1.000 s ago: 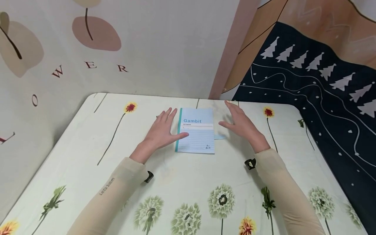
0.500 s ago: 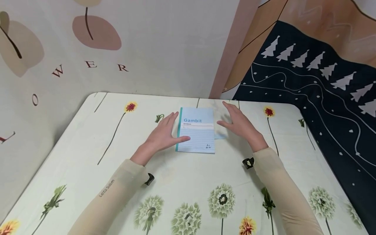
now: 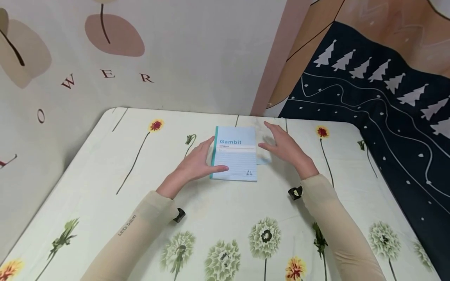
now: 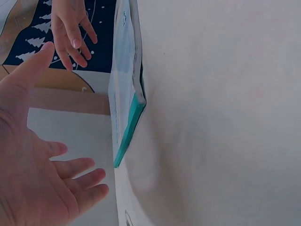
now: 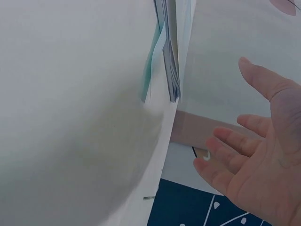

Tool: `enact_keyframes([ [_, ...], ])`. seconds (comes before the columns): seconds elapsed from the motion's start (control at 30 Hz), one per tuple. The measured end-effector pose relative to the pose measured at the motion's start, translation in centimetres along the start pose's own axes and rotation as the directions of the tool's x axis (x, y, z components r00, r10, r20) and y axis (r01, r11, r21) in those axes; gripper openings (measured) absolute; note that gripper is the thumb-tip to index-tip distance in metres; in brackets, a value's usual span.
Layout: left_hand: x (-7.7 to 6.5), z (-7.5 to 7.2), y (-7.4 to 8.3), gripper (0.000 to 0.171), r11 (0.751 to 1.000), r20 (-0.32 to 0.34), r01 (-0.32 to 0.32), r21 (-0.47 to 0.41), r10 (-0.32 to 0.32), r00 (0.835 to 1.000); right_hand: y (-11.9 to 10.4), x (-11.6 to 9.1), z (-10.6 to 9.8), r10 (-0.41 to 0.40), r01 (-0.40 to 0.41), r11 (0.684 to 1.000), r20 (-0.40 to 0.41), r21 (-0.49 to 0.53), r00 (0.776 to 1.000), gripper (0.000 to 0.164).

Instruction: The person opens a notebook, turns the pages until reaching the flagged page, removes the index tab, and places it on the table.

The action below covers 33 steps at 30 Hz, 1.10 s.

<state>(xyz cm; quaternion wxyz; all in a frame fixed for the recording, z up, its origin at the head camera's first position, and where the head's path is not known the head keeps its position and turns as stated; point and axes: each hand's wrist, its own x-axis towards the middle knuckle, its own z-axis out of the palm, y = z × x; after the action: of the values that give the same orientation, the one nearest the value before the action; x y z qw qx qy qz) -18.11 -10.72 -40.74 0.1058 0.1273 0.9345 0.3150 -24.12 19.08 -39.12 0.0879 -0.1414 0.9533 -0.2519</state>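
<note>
A light-blue notebook marked "Gambit", with a teal spine, lies flat on the table in the head view. From beneath its right side a pale blue corner sticks out; in the right wrist view a bluish flap hangs apart from the pages. My left hand hovers beside the spine, its thumb above the cover. A gap separates that hand from the teal spine in the left wrist view. To the right of the notebook, my right hand is held with fingers spread, touching nothing.
A white cloth printed with flowers covers the table. Behind it rises a pale wall hanging with letters, and a dark hanging with white trees drapes at the right. Small black devices sit at both wrists.
The right hand has shifted slightly left, closer to the notebook. My left hand has lowered slightly, its fingers drawing closer together. The notebook stays in place on the table.
</note>
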Motion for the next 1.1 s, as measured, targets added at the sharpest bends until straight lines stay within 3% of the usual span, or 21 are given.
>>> enact_keyframes([
  [0.57,-0.3,0.8,-0.2,0.111,0.99,0.052,0.037,-0.137,-0.03,0.998,-0.3,0.6,0.9,-0.001,0.0,0.999,0.024,0.051,1.0,0.082],
  [1.1,-0.4,1.2,-0.6,0.105,0.973,0.072,0.066,-0.219,-0.052,0.996,-0.9,0.7,1.9,0.045,-0.052,0.99,0.058,0.13,0.997,0.072],
])
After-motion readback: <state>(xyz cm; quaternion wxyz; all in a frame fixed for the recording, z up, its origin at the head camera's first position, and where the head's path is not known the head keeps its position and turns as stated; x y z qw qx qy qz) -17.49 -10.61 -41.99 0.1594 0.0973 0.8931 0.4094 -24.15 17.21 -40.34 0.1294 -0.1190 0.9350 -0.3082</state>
